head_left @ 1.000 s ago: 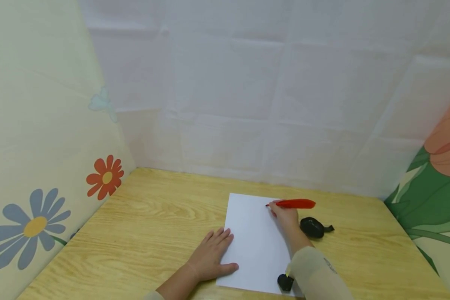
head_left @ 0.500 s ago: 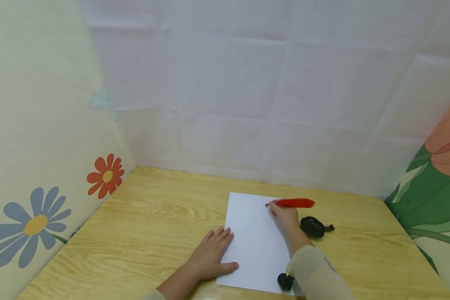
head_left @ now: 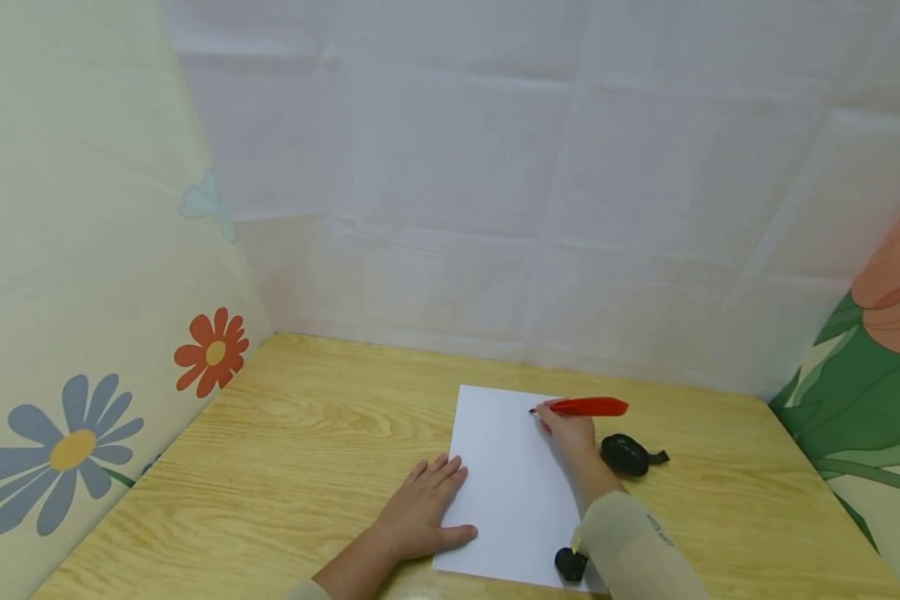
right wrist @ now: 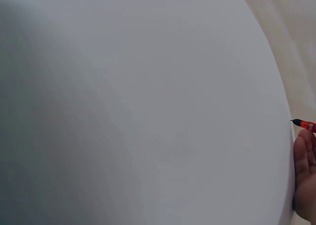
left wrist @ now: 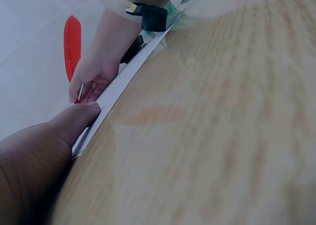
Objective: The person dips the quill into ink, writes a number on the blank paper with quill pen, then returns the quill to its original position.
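A white sheet of paper (head_left: 510,487) lies on the wooden table (head_left: 292,450). My left hand (head_left: 420,508) rests flat on the table at the sheet's left edge, fingers straight, thumb (left wrist: 74,119) on the paper's edge (left wrist: 118,84). My right hand (head_left: 566,429) holds a red feather-shaped pen (head_left: 588,407) with its dark tip on the paper near the far right corner. In the right wrist view the pen's tip (right wrist: 298,122) touches the blank sheet (right wrist: 148,111) beside my fingers (right wrist: 303,161).
A black rounded object (head_left: 626,455) lies on the table just right of the paper. A black wrist-camera piece (head_left: 570,564) sits under my right sleeve. Flower-patterned panels stand at the left (head_left: 75,450) and right (head_left: 870,400), and a white cloth wall (head_left: 495,208) closes the back.
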A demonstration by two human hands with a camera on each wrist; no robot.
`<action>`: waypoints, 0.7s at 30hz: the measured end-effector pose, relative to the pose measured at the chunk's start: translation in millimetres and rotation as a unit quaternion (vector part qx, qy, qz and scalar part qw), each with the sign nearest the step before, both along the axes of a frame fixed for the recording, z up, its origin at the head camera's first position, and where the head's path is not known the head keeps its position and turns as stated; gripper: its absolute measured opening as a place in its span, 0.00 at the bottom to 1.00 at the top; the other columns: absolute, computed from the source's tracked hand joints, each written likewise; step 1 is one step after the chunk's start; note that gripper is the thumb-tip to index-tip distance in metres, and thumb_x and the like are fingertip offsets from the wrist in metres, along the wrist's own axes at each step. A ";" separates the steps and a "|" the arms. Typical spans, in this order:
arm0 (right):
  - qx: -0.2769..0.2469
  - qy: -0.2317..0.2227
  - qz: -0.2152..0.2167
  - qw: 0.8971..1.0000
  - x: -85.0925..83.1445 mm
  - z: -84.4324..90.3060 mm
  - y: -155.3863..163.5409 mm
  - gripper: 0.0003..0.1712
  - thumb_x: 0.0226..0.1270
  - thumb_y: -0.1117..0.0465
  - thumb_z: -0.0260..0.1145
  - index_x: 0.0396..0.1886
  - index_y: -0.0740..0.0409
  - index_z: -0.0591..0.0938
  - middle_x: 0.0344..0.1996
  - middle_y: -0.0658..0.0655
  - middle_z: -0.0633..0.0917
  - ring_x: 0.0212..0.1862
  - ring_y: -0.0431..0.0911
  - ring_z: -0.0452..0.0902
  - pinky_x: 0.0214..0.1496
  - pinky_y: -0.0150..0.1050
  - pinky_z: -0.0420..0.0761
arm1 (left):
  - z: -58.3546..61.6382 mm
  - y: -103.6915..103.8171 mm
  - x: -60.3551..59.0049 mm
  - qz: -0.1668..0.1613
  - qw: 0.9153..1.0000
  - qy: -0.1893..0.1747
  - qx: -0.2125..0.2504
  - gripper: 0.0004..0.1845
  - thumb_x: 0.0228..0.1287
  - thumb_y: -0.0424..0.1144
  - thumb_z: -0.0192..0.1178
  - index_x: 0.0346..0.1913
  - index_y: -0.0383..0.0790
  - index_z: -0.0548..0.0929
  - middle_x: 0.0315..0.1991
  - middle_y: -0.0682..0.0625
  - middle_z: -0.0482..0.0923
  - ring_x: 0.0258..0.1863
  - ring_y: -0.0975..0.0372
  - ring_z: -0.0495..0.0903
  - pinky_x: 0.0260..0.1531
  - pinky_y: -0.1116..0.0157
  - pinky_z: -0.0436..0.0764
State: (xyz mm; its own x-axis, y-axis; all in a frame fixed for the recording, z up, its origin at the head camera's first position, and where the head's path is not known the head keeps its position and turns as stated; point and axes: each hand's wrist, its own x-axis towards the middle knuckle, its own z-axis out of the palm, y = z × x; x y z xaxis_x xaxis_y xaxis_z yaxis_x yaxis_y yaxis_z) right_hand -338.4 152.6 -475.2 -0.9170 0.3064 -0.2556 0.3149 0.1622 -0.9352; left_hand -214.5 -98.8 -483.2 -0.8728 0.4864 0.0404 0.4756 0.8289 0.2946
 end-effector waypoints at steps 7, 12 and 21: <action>0.005 0.018 0.005 1.000 -1.1 -2.4 0.2 0.28 0.62 0.54 0.70 0.57 0.66 0.76 0.48 0.65 0.84 0.51 0.56 0.79 0.66 0.52 0.76 | -1.3 -1.3 -0.6 -0.006 1.000 0.002 0.006 0.46 0.61 0.68 0.55 0.72 0.38 0.66 0.75 0.45 0.62 0.76 0.50 0.57 0.74 0.46 0.56; 0.008 0.017 0.004 1.000 -0.6 -2.3 -1.0 0.28 0.61 0.54 0.70 0.56 0.65 0.77 0.47 0.65 0.84 0.50 0.55 0.80 0.66 0.52 0.76 | -0.2 -0.3 -0.1 -0.002 1.000 -0.002 0.001 0.46 0.60 0.68 0.55 0.72 0.39 0.66 0.75 0.46 0.61 0.76 0.51 0.57 0.75 0.47 0.56; 0.003 0.021 0.002 1.000 -2.2 -1.9 -3.5 0.25 0.62 0.54 0.70 0.54 0.64 0.79 0.47 0.64 0.85 0.49 0.55 0.81 0.64 0.51 0.78 | 0.8 0.1 0.6 -0.001 1.000 -0.003 0.002 0.46 0.60 0.68 0.55 0.72 0.39 0.66 0.75 0.46 0.61 0.76 0.51 0.57 0.75 0.47 0.56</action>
